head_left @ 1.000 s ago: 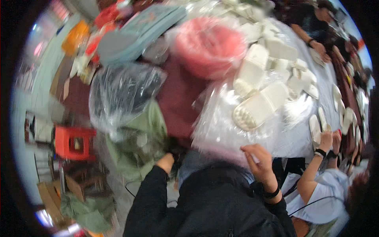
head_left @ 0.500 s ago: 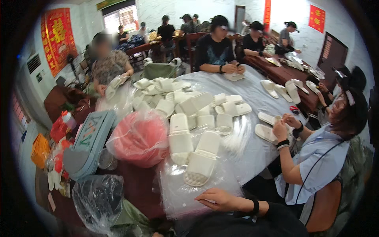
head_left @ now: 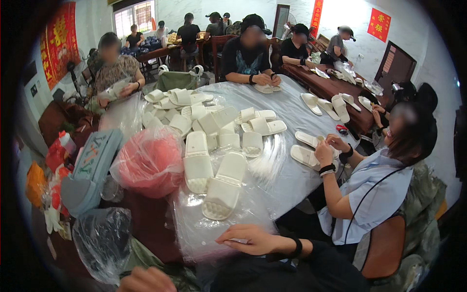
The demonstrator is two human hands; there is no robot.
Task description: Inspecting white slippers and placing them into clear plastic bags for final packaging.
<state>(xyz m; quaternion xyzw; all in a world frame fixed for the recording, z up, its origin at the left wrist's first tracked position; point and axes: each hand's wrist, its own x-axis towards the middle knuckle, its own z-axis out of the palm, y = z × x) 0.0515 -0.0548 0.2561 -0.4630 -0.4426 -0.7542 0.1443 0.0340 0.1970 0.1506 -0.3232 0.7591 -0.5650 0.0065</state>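
My right hand (head_left: 250,239) reaches over a stack of clear plastic bags (head_left: 194,228), its fingers stretched out with a gap below them and no object visible in them. At the lower edge my left hand (head_left: 146,281) is partly in view and smeared by motion, so its fingers are unclear. Just beyond the bags lies a pair of white slippers, a left one (head_left: 198,165) and a nearer, tilted right one (head_left: 224,187). Neither hand touches them. A crumpled clear bag (head_left: 103,238) is beyond my left hand.
A heap of white slippers (head_left: 214,119) covers the table's middle. To its left stand a pink plastic-lined container (head_left: 148,163) and a grey-blue case (head_left: 95,170). A co-worker in light blue (head_left: 365,194) sits close on the right, handling slippers (head_left: 306,155); others work across the table.
My left hand has come further into view at the lower edge. The whole scene has shifted left in the picture. My right hand stays over the bags, slightly closer to the slippers.
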